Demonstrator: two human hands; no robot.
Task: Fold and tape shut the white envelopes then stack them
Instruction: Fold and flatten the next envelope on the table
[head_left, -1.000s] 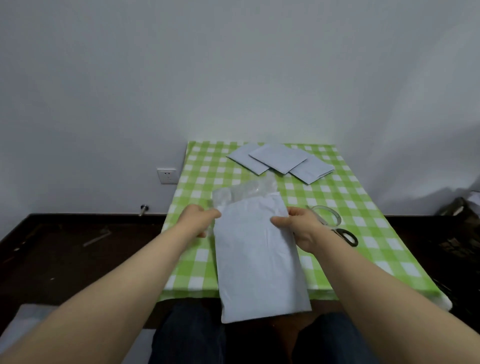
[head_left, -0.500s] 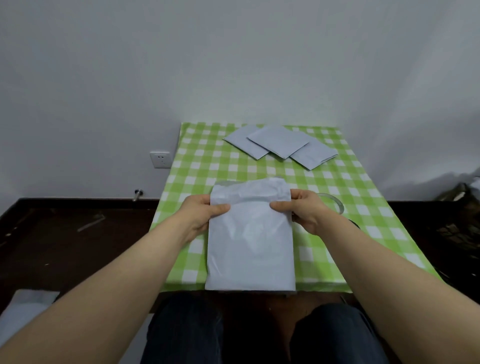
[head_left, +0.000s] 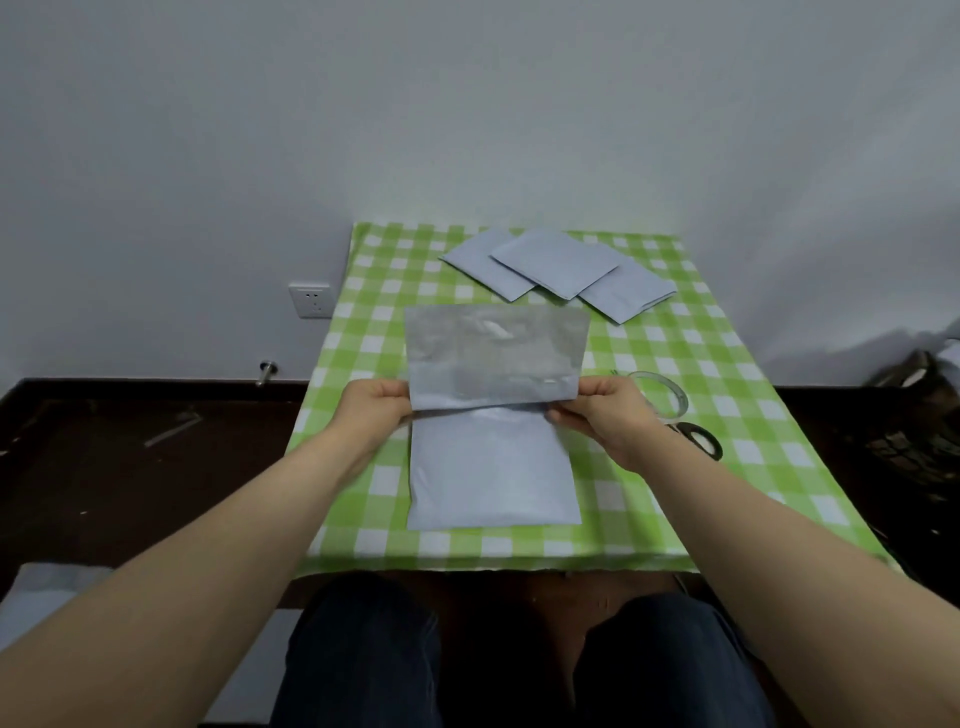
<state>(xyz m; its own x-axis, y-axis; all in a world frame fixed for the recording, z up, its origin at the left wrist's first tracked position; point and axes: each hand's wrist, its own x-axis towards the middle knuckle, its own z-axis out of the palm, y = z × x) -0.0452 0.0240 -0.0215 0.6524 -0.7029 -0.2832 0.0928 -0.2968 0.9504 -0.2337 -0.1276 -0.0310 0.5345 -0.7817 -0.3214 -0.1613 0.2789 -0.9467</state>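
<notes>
A white envelope (head_left: 491, 470) lies flat on the near part of the green checked table (head_left: 727, 395). Its upper part, a shiny grey flap (head_left: 496, 358), stands raised above the body. My left hand (head_left: 376, 413) pinches the envelope's left edge at the fold line. On the other side, my right hand (head_left: 602, 415) pinches the right edge at the same height. A loose pile of three folded white envelopes (head_left: 558, 267) rests at the far end of the table.
A clear tape roll (head_left: 662, 392) lies just right of my right hand, with black-handled scissors (head_left: 698, 439) in front of it. A wall socket (head_left: 310, 300) is on the wall to the left. My knees (head_left: 363, 649) sit under the table's near edge.
The envelope slid forward fully onto the table. Its top part, bent over half a second ago, now stands up showing its shiny inner side. Both hands stayed at its side edges.
</notes>
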